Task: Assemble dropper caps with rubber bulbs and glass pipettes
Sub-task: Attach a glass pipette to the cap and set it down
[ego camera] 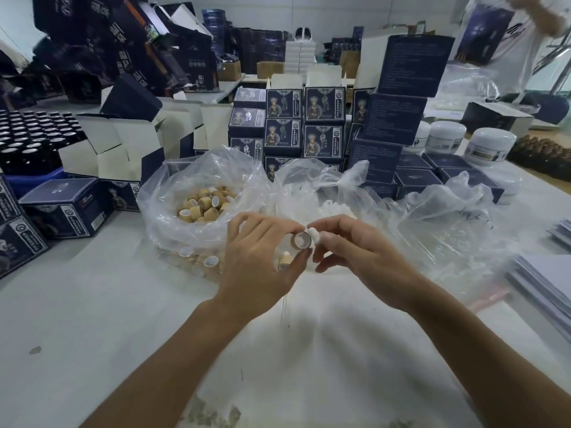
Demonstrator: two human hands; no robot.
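Note:
My left hand (262,257) pinches a tan bamboo-look dropper cap (301,240), its white-lined opening turned toward me. A second tan cap (283,261) is tucked lower in the same hand. My right hand (355,247) pinches a white rubber bulb (314,234) against the cap's far end. A clear bag (173,211) holding several tan caps (205,205) lies behind my left hand. Another clear bag (327,180) with white bulbs (333,208) lies behind my right hand. A glass pipette (285,307) seems to lie on the table under my hands, blurred.
Dark blue product boxes (324,118) are stacked behind the bags, with open cartons (117,149) and dark bottles (27,140) at left. White jars (489,145) stand at right. Paper stacks (547,279) sit at the right edge. A person in a white shirt (531,35) stands far right.

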